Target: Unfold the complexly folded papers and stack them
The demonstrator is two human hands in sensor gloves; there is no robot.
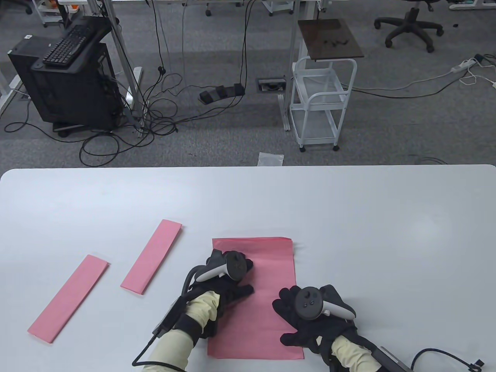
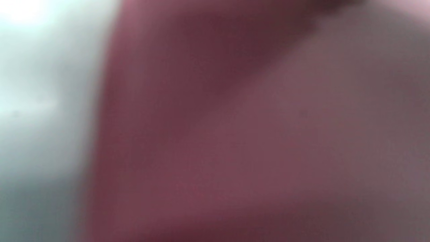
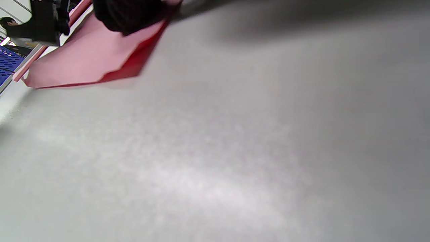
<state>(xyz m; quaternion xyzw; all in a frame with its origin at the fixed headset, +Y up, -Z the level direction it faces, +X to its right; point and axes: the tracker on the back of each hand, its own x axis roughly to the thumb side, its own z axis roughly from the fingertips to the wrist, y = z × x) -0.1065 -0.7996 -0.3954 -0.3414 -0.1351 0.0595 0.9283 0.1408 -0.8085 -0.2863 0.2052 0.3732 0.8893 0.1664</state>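
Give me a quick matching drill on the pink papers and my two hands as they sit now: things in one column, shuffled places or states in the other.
Things:
1. unfolded pink sheet
2. nearer folded strip
3. far-left folded strip
4. left hand
5. right hand

States:
A. rests on the sheet's right edge
B. folded, closest to the table's left end
C. lies flat under both hands
D. folded, just left of the sheet
E. rests on the sheet's left part

Pairs: 1-C, 2-D, 3-B, 4-E, 5-A
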